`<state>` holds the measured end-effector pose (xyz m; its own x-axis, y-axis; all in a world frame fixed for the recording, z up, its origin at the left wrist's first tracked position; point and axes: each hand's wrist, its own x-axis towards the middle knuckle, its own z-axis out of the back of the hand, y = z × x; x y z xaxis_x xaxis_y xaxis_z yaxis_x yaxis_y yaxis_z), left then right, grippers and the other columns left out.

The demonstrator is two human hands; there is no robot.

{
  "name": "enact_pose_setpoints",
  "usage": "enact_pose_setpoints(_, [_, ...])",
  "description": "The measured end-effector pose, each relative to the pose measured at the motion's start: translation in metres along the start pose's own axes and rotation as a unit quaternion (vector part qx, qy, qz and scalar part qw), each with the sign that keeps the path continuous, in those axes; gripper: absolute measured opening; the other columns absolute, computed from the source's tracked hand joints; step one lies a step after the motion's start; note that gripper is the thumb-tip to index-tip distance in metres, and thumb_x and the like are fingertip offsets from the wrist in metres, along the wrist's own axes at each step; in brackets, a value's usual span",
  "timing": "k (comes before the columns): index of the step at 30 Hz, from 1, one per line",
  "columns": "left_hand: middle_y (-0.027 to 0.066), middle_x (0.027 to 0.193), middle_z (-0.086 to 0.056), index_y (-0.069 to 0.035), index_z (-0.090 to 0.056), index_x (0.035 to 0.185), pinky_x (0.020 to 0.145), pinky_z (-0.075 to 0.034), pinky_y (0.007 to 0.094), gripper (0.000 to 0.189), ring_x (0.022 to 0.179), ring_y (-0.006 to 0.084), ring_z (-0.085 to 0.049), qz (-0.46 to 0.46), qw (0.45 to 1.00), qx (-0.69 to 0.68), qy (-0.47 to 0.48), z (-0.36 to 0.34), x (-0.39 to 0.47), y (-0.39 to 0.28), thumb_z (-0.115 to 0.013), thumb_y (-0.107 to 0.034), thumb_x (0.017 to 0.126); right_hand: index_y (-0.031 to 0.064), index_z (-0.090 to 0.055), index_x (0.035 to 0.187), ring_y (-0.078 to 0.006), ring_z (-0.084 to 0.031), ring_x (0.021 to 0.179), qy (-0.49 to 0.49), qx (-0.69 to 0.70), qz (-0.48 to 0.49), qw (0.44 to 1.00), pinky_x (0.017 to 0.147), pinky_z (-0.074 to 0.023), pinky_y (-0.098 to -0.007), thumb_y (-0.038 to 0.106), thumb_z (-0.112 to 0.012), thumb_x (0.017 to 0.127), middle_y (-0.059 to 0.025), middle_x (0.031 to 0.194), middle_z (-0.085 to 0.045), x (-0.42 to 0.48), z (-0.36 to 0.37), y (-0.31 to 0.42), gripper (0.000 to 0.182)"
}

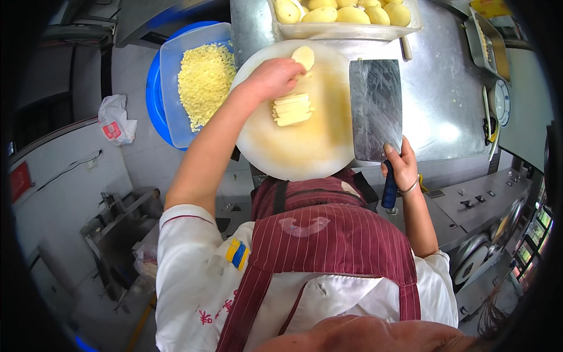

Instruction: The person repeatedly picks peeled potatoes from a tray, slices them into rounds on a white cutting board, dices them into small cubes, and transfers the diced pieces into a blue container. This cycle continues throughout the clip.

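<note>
My left hand reaches over the far left of a round white chopping board. Its curled fingers grip the near edge of a pale yellow potato slice. Just nearer to me on the board lies a small row of cut potato sticks. My right hand holds a cleaver by its dark blue handle, thumb against the base of the blade. The wide cleaver blade, streaked with wet marks, lies flat to view over the board's right edge, apart from the sticks.
Left of the board, a clear plastic tub of diced potato rests in a blue basin. Another tub holds peeled potatoes behind the board. A steel table extends right, bearing a metal tray and a bowl.
</note>
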<state>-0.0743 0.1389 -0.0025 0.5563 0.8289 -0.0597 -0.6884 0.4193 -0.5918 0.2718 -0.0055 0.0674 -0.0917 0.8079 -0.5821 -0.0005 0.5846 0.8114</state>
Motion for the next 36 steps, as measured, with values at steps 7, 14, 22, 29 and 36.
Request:
enact_pose_setpoints(7, [0.0202,0.134,-0.050,0.001,-0.046,0.136,0.109,-0.035,0.0459,0.072,0.127,0.0358,-0.045,-0.033,0.995,0.056,-0.069,-0.031,-0.077,-0.020,-0.072,-0.033,0.078,0.0007,-0.052,0.111,-0.0154,-0.055,0.055,0.036,-0.191,0.022,0.981,0.050,-0.0440,-0.0287,0.012,-0.057,0.095,-0.0081,0.071,-0.056,0.004,-0.012,0.002,0.020])
enact_pose_setpoints(14, [0.0205,0.138,-0.044,0.005,-0.038,0.139,0.106,-0.033,0.0469,0.083,0.127,0.0360,-0.042,0.151,0.972,0.104,-0.146,-0.090,-0.098,-0.074,-0.076,-0.033,0.076,-0.0010,-0.051,0.112,-0.0450,-0.060,0.088,0.063,-0.541,0.180,0.819,0.076,-0.0493,-0.0479,0.005,-0.055,0.088,-0.0251,0.095,-0.063,0.020,-0.048,0.015,0.025])
enact_pose_setpoints(22, [0.0197,0.136,-0.046,0.002,-0.044,0.133,0.106,-0.033,0.0476,0.074,0.126,0.0360,-0.043,0.208,0.951,0.067,-0.217,-0.100,-0.096,-0.089,-0.077,-0.029,0.074,-0.0004,-0.049,0.117,-0.0431,-0.062,0.083,0.099,-0.577,0.176,0.791,0.073,-0.0506,-0.0484,0.004,-0.055,0.087,-0.0246,0.100,-0.062,0.024,-0.071,0.013,0.031])
enact_pose_setpoints(29, [0.0150,0.120,-0.051,-0.006,-0.054,0.090,0.096,-0.043,0.0472,0.035,0.113,0.0364,-0.051,0.122,0.933,-0.042,-0.335,-0.113,-0.111,-0.074,-0.076,-0.006,0.063,-0.0012,-0.050,0.118,-0.0429,-0.062,0.083,0.082,-0.551,0.234,0.797,0.072,-0.0505,-0.0479,0.005,-0.055,0.088,-0.0247,0.099,-0.062,0.011,-0.073,0.022,0.031])
enact_pose_setpoints(36, [0.0154,0.118,-0.052,-0.005,-0.055,0.089,0.094,-0.045,0.0452,0.034,0.110,0.0364,-0.053,0.119,0.927,-0.053,-0.353,-0.116,-0.109,-0.072,-0.076,-0.004,0.062,0.0002,-0.049,0.117,-0.0428,-0.062,0.082,0.067,-0.563,0.233,0.790,0.072,-0.0506,-0.0483,0.004,-0.053,0.088,-0.0242,0.098,-0.062,0.025,-0.079,0.017,0.029])
